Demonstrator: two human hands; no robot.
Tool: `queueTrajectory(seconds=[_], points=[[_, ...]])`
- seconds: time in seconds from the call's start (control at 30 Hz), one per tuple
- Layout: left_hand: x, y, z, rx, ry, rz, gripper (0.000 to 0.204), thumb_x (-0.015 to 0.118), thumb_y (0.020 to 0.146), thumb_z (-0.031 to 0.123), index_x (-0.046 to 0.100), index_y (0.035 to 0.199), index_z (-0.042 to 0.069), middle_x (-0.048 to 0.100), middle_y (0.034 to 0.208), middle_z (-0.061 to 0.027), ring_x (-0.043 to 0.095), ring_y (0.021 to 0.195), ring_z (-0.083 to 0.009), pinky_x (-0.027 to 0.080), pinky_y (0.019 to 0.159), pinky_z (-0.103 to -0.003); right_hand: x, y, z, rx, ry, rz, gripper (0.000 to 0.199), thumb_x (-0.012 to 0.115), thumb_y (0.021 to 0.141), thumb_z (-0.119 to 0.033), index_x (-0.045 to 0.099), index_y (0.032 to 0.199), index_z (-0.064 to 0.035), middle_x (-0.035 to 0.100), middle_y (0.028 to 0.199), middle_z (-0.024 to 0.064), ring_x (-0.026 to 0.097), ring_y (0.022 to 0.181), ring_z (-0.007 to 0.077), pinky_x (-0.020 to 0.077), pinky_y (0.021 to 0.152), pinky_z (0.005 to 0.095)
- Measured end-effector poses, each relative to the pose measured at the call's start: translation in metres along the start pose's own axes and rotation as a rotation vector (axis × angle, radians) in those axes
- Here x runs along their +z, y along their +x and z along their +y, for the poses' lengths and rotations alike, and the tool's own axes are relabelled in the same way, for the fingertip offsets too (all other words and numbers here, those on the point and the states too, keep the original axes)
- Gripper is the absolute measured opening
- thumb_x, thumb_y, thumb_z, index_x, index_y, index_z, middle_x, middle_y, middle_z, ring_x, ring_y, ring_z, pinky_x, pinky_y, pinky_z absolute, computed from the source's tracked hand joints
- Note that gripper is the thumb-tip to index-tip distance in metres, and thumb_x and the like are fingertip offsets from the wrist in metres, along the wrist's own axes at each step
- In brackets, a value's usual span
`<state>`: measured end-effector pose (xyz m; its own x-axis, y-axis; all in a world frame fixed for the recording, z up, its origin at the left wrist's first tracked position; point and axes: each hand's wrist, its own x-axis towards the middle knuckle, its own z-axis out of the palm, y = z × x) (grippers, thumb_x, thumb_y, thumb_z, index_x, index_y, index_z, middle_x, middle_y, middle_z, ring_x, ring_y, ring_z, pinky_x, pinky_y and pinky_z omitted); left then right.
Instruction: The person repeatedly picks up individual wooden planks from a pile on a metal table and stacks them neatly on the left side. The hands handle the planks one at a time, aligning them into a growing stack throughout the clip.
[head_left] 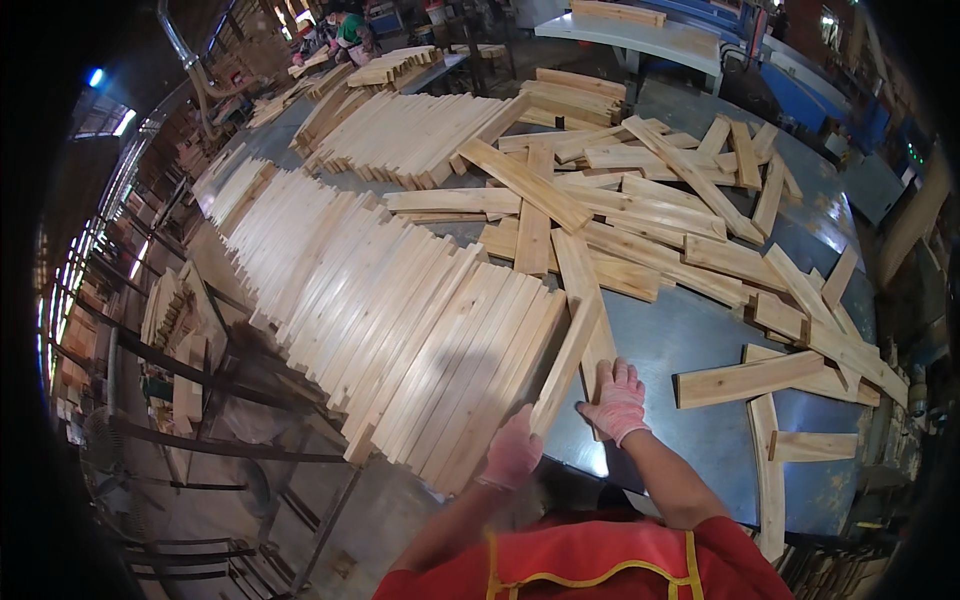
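- A long, pale, narrow wooden slat (566, 366) stands tilted on its edge at about 6 o'clock in the view, running from the near table edge up toward 12 o'clock.
- The left hand (513, 450), in a pink glove, closes round the slat's near end from below.
- The right hand (616, 400), also in a pink glove, lies flat with fingers spread on another pale flat board (589, 305) just at 3 o'clock of the slat; it grips nothing.
- The two hands sit near each other, apart, with the slat between them.
- At 9 o'clock of the slat, a wide row of pale slats packed edge to edge (400, 300) slopes away toward 11 o'clock.
- At 1 to 3 o'clock, loose pale boards (690, 230) lie crisscrossed on the blue-grey metal table (700, 330).
- A further stack of slats (410, 135) lies at 12 o'clock.
- At 11 o'clock, far off, another person (350, 30) bends over timber.
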<state>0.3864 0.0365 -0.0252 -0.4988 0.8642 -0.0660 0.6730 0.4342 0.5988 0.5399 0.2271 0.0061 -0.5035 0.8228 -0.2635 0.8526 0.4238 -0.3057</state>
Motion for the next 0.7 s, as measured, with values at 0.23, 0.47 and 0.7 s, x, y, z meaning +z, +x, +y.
queueTrajectory(seconds=[0.23,0.47,0.7], points=[[-0.035,-0.017,0.019,0.044,0.237,0.055,0.056,0.062,0.090,0.009,0.057,0.146,0.002,0.071,0.121,-0.0208,0.068,0.106,-0.0416,0.054,0.091,-0.056,0.011,-0.020,0.045,0.088,1.003,-0.120,0.091,0.081,0.080,-0.017,0.040,0.161,-0.0054,0.052,0.152,0.0205,0.060,0.129,0.0359,0.0535,0.107,0.0433],[-0.043,-0.008,0.036,0.046,0.439,0.071,0.057,0.063,0.089,0.012,0.060,0.145,0.007,0.070,0.118,-0.0175,0.067,0.099,-0.0382,0.054,0.082,-0.052,0.031,-0.047,0.089,0.364,1.754,-0.752,0.055,0.065,0.094,-0.009,0.060,0.149,-0.0019,0.071,0.140,0.0168,0.071,0.121,0.0271,0.0558,0.108,0.0420],[-0.012,-0.002,0.021,0.099,0.614,0.249,0.055,0.070,0.092,0.024,0.063,0.144,0.009,0.068,0.130,-0.0156,0.067,0.114,-0.0376,0.053,0.093,-0.054,-0.135,0.047,0.174,-0.231,0.330,-0.007,0.065,0.077,0.088,-0.031,0.061,0.146,-0.0065,0.064,0.143,0.0218,0.058,0.134,0.0412,0.0452,0.116,0.0486]])
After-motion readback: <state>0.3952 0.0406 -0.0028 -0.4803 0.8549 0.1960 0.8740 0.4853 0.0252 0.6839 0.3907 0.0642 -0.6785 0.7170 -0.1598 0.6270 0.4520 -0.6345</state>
